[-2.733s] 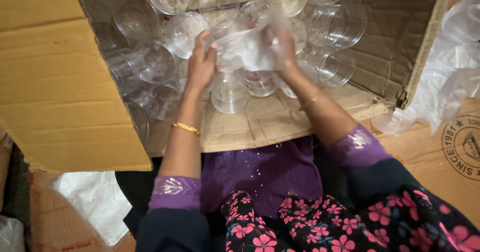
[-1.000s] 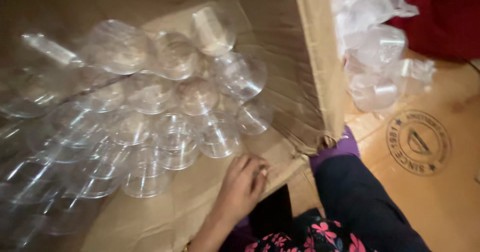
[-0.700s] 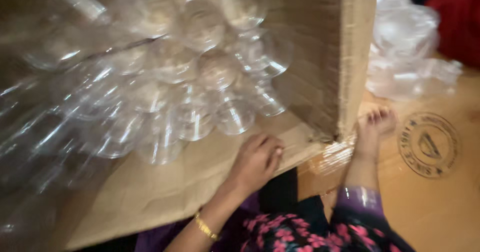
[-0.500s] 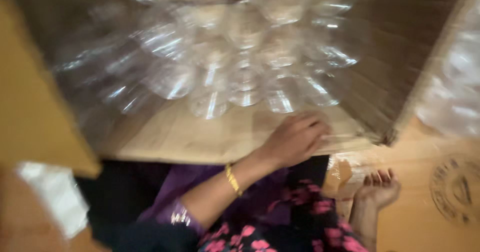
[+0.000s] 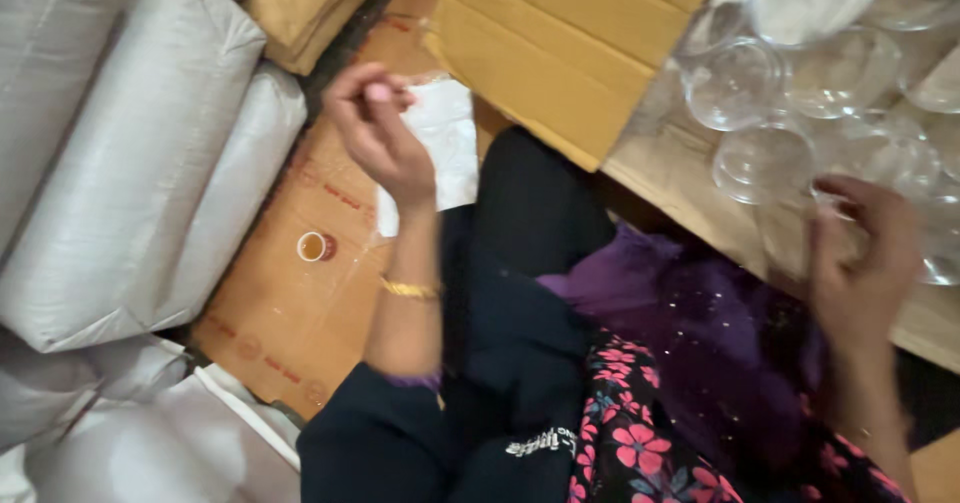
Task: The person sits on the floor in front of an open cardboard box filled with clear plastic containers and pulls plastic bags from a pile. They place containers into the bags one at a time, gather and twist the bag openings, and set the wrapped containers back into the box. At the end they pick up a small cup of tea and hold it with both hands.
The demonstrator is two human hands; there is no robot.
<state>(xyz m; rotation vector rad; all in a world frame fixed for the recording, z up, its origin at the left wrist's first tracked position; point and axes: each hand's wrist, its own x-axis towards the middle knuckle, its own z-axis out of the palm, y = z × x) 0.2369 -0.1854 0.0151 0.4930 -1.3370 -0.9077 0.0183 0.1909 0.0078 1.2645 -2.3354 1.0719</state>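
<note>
My left hand (image 5: pixel 382 135) is raised over the flattened cardboard (image 5: pixel 285 308) on the floor, its fingers curled together with nothing visible in them. A white sheet (image 5: pixel 445 143) lies just beyond it. My right hand (image 5: pixel 862 258) rests at the mouth of the big open cardboard box (image 5: pixel 570 48), on its lower flap. Its fingers curl among the clear plastic cups (image 5: pixel 735 83) that fill the box. Blur hides whether that hand grips a cup. My lap, in dark and floral cloth, lies between the two arms.
Grey-white woven sacks (image 5: pixel 130 163) are stacked along the left, with more at the bottom left. A small cup of brown liquid (image 5: pixel 313 247) stands on the flattened cardboard beside them. Folded brown cardboard (image 5: pixel 310 3) lies at the top.
The view has swung left, off the box interior and onto the sacks and floor. My left hand has left the box flap and lifted over the floor; my right hand now sits at the box mouth.
</note>
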